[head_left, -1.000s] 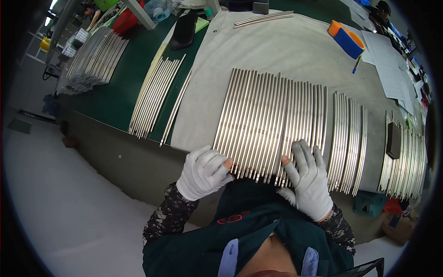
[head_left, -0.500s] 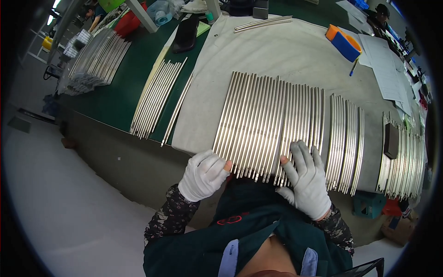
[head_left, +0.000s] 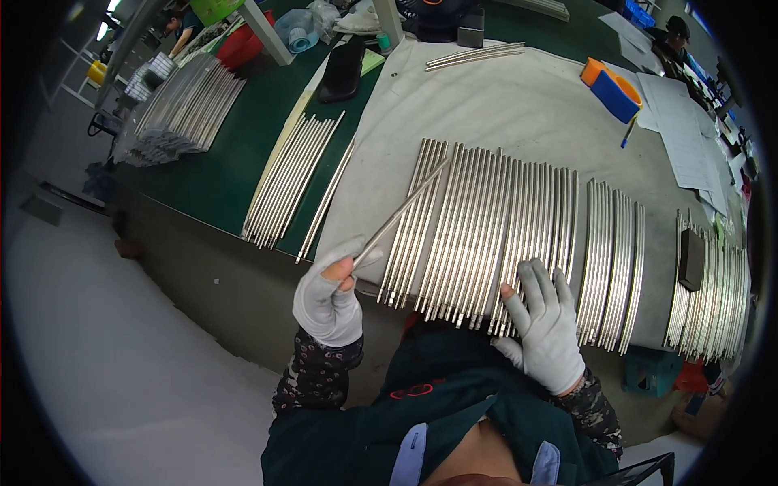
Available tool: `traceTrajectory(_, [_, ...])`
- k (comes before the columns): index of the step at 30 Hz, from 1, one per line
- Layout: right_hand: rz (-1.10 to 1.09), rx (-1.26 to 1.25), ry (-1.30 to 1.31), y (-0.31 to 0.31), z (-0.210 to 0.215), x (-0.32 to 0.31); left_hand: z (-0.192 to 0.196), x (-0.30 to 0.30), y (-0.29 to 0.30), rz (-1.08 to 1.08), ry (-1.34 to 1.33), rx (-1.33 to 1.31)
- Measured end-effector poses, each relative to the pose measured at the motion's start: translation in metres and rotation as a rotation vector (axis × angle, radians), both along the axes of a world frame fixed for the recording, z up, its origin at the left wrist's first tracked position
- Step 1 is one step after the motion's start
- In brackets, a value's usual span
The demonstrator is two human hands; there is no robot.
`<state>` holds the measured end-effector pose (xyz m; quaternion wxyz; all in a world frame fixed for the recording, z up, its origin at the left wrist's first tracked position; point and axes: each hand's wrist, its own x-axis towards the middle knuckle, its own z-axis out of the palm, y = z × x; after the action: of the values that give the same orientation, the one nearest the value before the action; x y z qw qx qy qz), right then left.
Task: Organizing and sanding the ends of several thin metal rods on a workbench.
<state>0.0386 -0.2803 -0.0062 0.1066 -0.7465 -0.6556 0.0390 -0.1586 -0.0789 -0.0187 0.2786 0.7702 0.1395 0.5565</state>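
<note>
1. Left hand [head_left: 328,300]: white-gloved, thumb tip bare; pinched on the lower end of one metal rod [head_left: 401,213]. The held rod slants up and to the right, over the leftmost rods.
2. Right hand [head_left: 545,328]: white-gloved, fingers spread and laid over the lower part of the main rod block [head_left: 486,235]; no separate piece in its grasp.
3. Leftmost rods [head_left: 412,231]: a narrow group, side by side, parted by a gap from the main block.
4. Right of the main block: a second narrow rod group [head_left: 612,263], then a bundle of rods [head_left: 717,300] carrying a dark block [head_left: 690,259].
5. Beneath these: a grey cloth [head_left: 486,105] on the worktop [head_left: 219,174], whose green surface shows at left with another rod row [head_left: 292,182].
6. Upper area: a black phone-like object [head_left: 342,71]; an orange and blue ring-shaped item [head_left: 612,87]; a pen [head_left: 628,134]; paper sheets [head_left: 677,138].
</note>
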Motion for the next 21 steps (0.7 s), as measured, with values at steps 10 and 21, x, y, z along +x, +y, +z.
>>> traceTrajectory(10, [0.016, 0.019, -0.013, -0.001, 0.004, -0.004, -0.023, -0.034, 0.055, 0.233, -0.101, 0.134])
traceTrajectory(21, [0.001, 0.027, 0.012, 0.000, 0.005, 0.001, -0.060, -0.074, 0.053, 0.387, 0.188, 0.053])
